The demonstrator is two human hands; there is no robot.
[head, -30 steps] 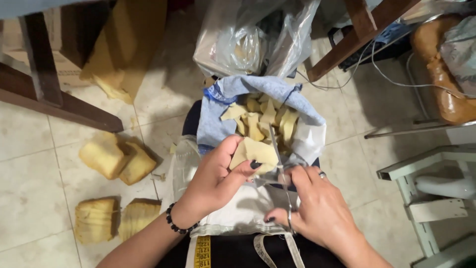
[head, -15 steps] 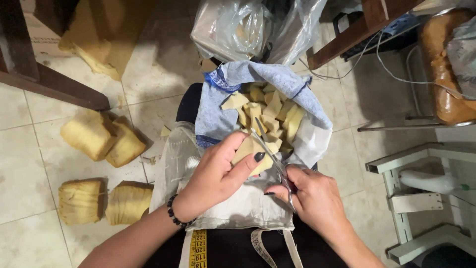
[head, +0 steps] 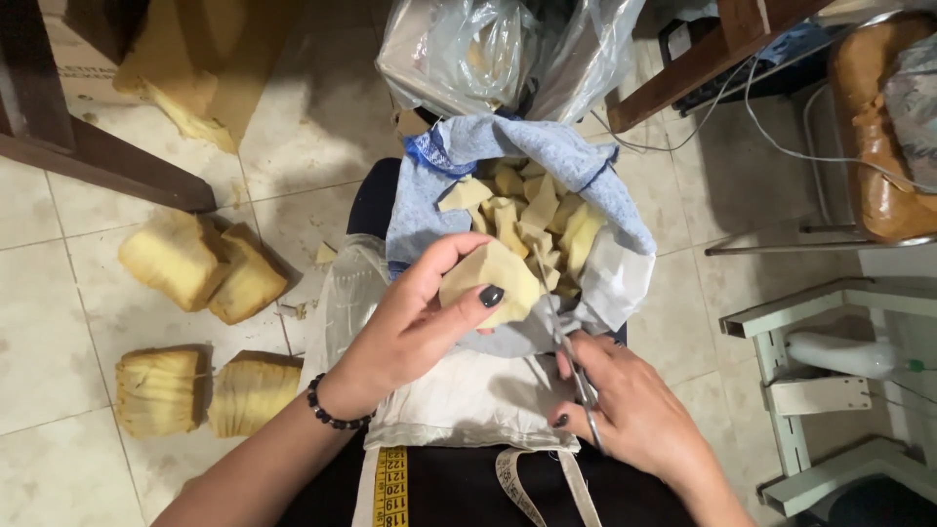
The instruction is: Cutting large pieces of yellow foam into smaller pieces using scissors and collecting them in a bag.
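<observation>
My left hand [head: 415,327] holds a pale yellow foam piece [head: 488,280] above my lap, thumb on top. My right hand [head: 625,410] grips metal scissors [head: 564,342], whose blades point up along the right edge of that piece. Just beyond, a blue cloth bag [head: 459,166] lies open on my lap, filled with several cut foam scraps [head: 532,210]. A white fabric [head: 459,400] covers my thighs under both hands, and a yellow measuring tape [head: 390,483] hangs down in front of me.
Four yellow foam blocks lie on the tiled floor at left, two [head: 200,263] upper and two [head: 200,390] lower. A clear plastic bag [head: 488,54] sits ahead. Dark wooden furniture legs [head: 107,161] stand upper left, a white frame [head: 830,390] at right.
The view has shifted slightly. My left hand turned the foam piece a little and the scissors moved up along its right edge.
</observation>
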